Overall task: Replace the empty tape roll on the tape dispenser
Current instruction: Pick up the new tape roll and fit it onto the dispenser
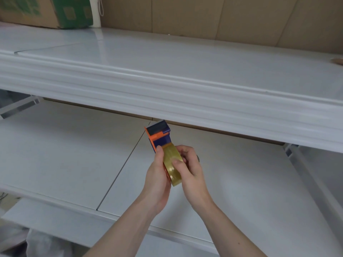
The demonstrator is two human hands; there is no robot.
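An orange and dark blue tape dispenser point(160, 134) is held above the lower white shelf, its roller end pointing away from me. A yellowish clear tape roll point(171, 168) sits at its near end, between my hands. My left hand point(157, 179) grips the dispenser's left side, thumb up along the blue body. My right hand point(191, 170) wraps the roll from the right, thumb pressed on the roll's outer face. Whether the roll sits fully on the hub is hidden by my fingers.
A white upper shelf point(167, 84) juts out just above and beyond the dispenser. The lower white shelf point(74, 154) lies under my hands, with a seam running down its middle. A cardboard box with green print point(55, 12) stands at the back left. Brown cardboard lines the back wall.
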